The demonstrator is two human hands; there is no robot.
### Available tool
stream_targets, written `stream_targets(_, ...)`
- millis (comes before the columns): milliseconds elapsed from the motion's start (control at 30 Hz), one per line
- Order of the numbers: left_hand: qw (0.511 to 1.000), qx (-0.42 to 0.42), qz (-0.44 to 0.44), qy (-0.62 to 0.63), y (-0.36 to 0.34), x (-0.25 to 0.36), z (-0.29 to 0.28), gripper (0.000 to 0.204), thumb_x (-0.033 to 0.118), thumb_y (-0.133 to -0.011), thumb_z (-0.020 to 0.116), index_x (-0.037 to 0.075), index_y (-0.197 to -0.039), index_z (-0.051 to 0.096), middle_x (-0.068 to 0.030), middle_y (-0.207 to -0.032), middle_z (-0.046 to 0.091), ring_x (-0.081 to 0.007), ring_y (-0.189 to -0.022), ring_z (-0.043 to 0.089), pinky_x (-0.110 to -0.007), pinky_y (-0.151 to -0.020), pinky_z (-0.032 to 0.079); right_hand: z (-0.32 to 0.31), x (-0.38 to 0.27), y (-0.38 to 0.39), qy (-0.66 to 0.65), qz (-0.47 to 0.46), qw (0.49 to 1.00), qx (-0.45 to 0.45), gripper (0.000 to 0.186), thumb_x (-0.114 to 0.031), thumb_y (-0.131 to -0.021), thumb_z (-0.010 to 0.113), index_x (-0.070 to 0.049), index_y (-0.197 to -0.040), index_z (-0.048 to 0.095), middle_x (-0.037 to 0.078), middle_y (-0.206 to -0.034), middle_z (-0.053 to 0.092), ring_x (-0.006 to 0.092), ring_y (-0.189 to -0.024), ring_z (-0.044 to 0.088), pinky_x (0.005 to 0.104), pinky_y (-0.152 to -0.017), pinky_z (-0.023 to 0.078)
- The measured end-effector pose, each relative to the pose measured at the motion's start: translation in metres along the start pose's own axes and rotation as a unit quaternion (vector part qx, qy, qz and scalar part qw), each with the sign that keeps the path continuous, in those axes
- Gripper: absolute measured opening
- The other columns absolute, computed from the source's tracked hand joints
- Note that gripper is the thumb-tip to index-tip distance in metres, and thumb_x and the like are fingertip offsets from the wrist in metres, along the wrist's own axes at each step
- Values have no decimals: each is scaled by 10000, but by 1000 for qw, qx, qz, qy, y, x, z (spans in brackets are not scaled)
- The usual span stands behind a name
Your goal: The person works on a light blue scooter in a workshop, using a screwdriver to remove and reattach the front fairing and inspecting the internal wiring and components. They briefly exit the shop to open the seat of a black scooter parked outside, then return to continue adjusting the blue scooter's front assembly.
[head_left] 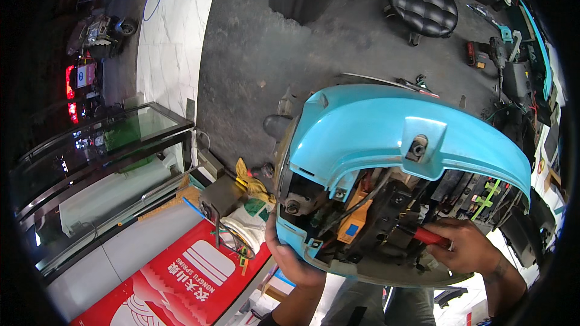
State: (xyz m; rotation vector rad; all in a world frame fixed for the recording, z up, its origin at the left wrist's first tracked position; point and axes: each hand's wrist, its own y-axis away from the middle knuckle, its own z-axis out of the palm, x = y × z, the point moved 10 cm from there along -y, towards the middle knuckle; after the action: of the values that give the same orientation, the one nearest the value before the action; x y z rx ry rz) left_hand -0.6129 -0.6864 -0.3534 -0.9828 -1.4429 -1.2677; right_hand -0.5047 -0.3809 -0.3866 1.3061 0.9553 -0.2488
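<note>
A turquoise scooter body shell [368, 115] sits in front of me, its inside exposed. Along its lower left edge my left hand [295, 265] is closed, palm against the rim, fingertips hidden behind. On the right, my right hand [465, 244] is wrapped round the red handle of a screwdriver [430, 236]. The thin shaft points left into the dark inner parts; its tip is hard to make out. An orange box-shaped part [355, 220] and a black cable lie within the shell, left of the screwdriver. A bolt [417, 150] shows in the shell's recess.
A red carton [181, 274] stands at lower left, with a roll of white material [244, 226] and yellow gloves [254, 184] beyond. A glass display case [103, 175] is at left. Farther off are a black round stool [423, 5] and a cordless power tool [483, 54].
</note>
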Motion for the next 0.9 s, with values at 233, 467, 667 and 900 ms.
stream_targets(233,998,37,-8,-42,3,-4,-13,876,571,-1053,528,-83,-1594,310,-240,-1620,407,-324,-1478,452,-475,-1251,337,-2,2,4,22,36,999,3,526,-149,-878,801,-12,-1376,701,239,-1270,734,375,-1084,761,403,-958,607)
stream_targets(467,998,38,-4,-56,3,-2,-11,878,571,-1049,532,-119,-1553,335,-264,-1627,390,-333,-1486,430,-470,-1257,310,-12,-11,-2,87,-13,995,43,493,-131,-865,822,-19,-1336,726,232,-1230,757,387,-1100,755,426,-999,593)
stream_targets(667,996,38,28,-82,3,3,-9,822,551,-1057,522,-116,-1516,379,-272,-1618,383,-340,-1458,456,-475,-1239,332,-11,-2,-6,54,-8,997,52,454,-100,-867,821,5,-1300,735,221,-1170,762,378,-1050,758,415,-955,598)
stream_targets(900,997,56,17,-57,3,5,-9,816,581,-1036,583,-55,-1522,422,-251,-1609,395,-315,-1394,521,-444,-1177,430,-11,-3,-2,67,21,996,54,461,-70,-858,818,-8,-1306,729,190,-1126,757,324,-905,742,381,-852,598)
